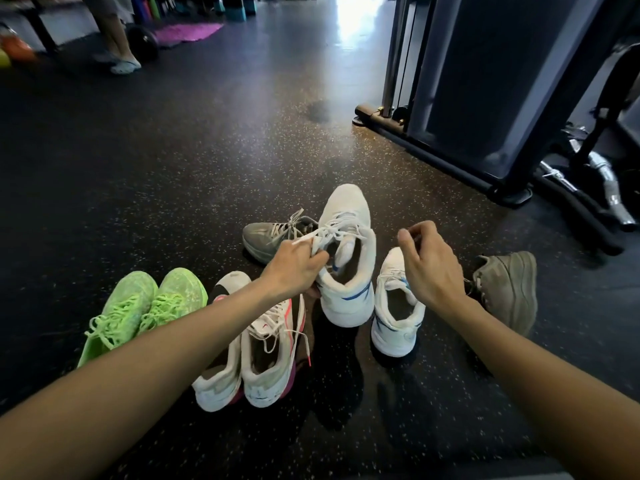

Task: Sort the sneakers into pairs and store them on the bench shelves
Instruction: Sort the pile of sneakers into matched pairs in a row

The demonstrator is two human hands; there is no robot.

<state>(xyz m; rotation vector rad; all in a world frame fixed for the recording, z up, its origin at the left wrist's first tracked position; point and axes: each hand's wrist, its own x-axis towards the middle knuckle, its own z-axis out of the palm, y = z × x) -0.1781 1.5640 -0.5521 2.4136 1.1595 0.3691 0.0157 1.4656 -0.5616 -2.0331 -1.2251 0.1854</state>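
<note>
So the white high-top with blue trim point(346, 265) is the one I'm working on right now. My left hand point(294, 268) has its fingers clamped on the collar and laces at the ankle opening, and the shoe looks tipped toe-away, heel near the floor point(173, 150). Its match, the other white-and-blue shoe point(396, 306), sits just beside it to the right, flat on the floor. My right hand point(429, 265) hovers over that one, fingers curled together at the tips, maybe pinching a lace, honestly can't tell if it's holding anything.

Further out: the green pair point(145, 306) is already side by side on the left, and the white-and-pink pair point(249, 344) is lined up next to them. One gray sneaker point(270, 237) lies behind my left hand, and a tan one point(509, 289) sits off to the right, well apart.

My read is I'm mid-sort, pairing up the white-blues. Next move calls for setting this one down touching its partner, toes the same way. No bench in view, so storing comes later.
</note>
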